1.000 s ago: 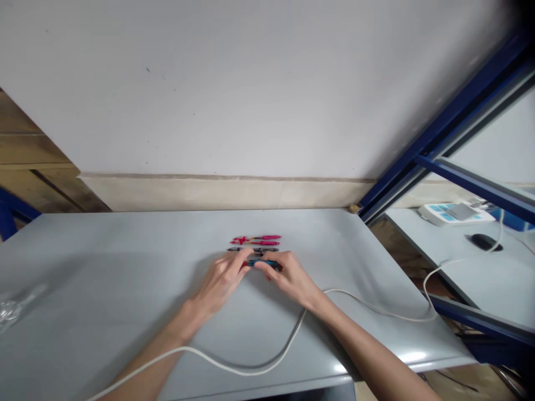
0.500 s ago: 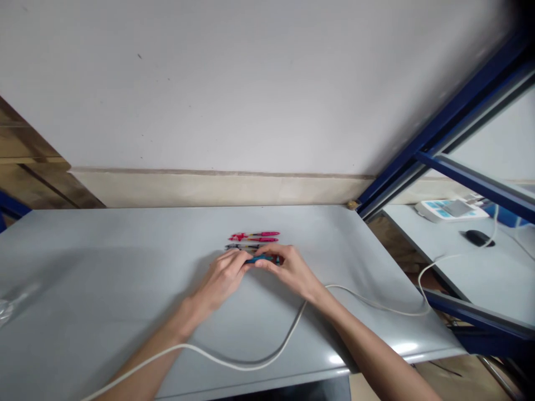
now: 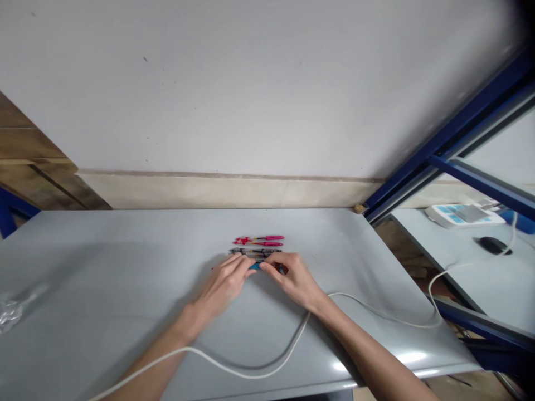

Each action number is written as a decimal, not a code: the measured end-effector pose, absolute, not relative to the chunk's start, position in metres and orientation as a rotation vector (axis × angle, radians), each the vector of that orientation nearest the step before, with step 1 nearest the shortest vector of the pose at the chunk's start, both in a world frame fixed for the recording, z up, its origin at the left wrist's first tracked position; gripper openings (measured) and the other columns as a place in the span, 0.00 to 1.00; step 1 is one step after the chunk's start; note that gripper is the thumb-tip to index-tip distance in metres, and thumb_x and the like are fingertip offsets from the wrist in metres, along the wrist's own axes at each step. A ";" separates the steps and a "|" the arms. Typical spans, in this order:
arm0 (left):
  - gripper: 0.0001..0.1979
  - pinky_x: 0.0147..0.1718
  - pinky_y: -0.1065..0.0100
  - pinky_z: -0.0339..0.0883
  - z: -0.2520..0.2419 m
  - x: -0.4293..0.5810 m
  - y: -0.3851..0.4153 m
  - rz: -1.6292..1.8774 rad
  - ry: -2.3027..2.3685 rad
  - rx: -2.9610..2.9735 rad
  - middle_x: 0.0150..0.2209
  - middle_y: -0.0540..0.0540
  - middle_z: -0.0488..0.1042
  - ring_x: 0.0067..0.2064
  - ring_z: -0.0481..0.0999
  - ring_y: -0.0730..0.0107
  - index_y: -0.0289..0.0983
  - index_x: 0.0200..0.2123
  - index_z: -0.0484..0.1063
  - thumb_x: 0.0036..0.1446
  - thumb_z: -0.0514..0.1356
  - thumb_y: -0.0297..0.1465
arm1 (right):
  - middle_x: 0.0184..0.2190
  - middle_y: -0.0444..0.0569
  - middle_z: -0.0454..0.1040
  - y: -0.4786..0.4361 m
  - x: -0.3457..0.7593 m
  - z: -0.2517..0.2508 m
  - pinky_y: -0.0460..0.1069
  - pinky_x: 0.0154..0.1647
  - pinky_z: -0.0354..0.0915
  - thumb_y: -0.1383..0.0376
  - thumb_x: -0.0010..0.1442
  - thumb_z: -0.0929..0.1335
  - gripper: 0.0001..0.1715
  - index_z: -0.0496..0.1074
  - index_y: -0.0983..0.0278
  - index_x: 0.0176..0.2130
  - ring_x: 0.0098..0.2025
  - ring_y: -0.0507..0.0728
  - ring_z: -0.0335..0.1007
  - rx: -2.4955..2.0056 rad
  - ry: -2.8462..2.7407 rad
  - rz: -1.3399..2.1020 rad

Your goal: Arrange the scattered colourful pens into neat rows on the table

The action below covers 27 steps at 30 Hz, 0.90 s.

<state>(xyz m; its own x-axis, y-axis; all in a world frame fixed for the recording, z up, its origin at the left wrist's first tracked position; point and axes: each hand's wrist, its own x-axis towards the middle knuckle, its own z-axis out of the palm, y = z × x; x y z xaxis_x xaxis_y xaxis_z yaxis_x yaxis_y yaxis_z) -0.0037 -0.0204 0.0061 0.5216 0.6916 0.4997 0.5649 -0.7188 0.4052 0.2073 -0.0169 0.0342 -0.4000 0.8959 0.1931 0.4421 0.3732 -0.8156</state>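
Observation:
Both hands meet over the grey table, with blue pens (image 3: pixel 256 266) pinched between them; their exact number is hidden by fingers. My left hand (image 3: pixel 228 278) is closed on the left end of the blue pens. At the right end, the thumb and fingers of my right hand (image 3: pixel 296 277) are pressed round them. Just behind the fingertips lie black pens (image 3: pixel 256 252), side by side and partly covered by the hands. Farther back are two red pens (image 3: pixel 263 243), lying roughly parallel to the table's back edge.
A white cable (image 3: pixel 246 376) crosses the grey table (image 3: pixel 125 267) beneath my forearms. Clear crumpled plastic (image 3: pixel 10 314) lies at the far left. Beyond the blue metal frame (image 3: pixel 418 167), a second table holds a black mouse (image 3: pixel 495 245) and a white device (image 3: pixel 462 215).
The blue pens have come lower, closer to the table beside the black pens, and the fingers cover more of them. The whole view has shifted slightly.

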 end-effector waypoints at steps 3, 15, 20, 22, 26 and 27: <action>0.16 0.44 0.61 0.73 0.008 -0.001 -0.021 0.955 1.079 2.601 0.45 0.43 0.78 0.46 0.78 0.61 0.38 0.59 0.64 0.71 0.54 0.28 | 0.19 0.40 0.57 -0.016 0.207 0.030 0.47 0.27 0.49 0.53 0.73 0.60 0.31 0.66 0.65 0.22 0.23 0.49 0.48 -1.213 -1.971 0.945; 0.09 0.37 0.65 0.72 0.008 -0.011 -0.007 1.123 1.118 2.642 0.37 0.44 0.79 0.38 0.80 0.64 0.36 0.48 0.71 0.70 0.53 0.26 | 0.29 0.46 0.74 -0.006 0.211 0.031 0.47 0.33 0.60 0.54 0.69 0.66 0.18 0.76 0.64 0.36 0.30 0.54 0.64 -1.131 -1.776 0.992; 0.14 0.33 0.69 0.71 0.010 -0.009 -0.012 0.946 1.153 2.683 0.39 0.45 0.82 0.36 0.83 0.66 0.38 0.58 0.65 0.72 0.52 0.29 | 0.38 0.49 0.80 -0.008 0.209 0.028 0.49 0.41 0.64 0.59 0.67 0.70 0.10 0.80 0.62 0.42 0.38 0.56 0.72 -1.030 -1.860 0.938; 0.14 0.33 0.69 0.70 0.011 -0.008 -0.016 0.925 1.150 2.721 0.41 0.45 0.82 0.37 0.83 0.66 0.38 0.59 0.64 0.72 0.52 0.29 | 0.35 0.48 0.80 -0.010 0.209 0.025 0.48 0.37 0.62 0.58 0.67 0.70 0.12 0.80 0.63 0.39 0.34 0.55 0.71 -1.048 -1.871 0.919; 0.07 0.28 0.69 0.66 0.015 -0.001 -0.024 0.959 1.137 2.785 0.35 0.48 0.80 0.32 0.81 0.69 0.37 0.47 0.70 0.72 0.53 0.30 | 0.18 0.41 0.64 -0.016 0.207 0.023 0.47 0.26 0.50 0.52 0.71 0.63 0.31 0.73 0.66 0.23 0.22 0.50 0.54 -1.208 -1.901 0.951; 0.07 0.27 0.69 0.64 0.015 0.001 -0.024 0.979 1.146 2.796 0.33 0.49 0.78 0.30 0.80 0.69 0.37 0.43 0.71 0.72 0.53 0.31 | 0.16 0.40 0.60 -0.017 0.207 0.025 0.47 0.25 0.49 0.52 0.72 0.61 0.33 0.70 0.66 0.21 0.21 0.49 0.50 -1.234 -1.908 0.953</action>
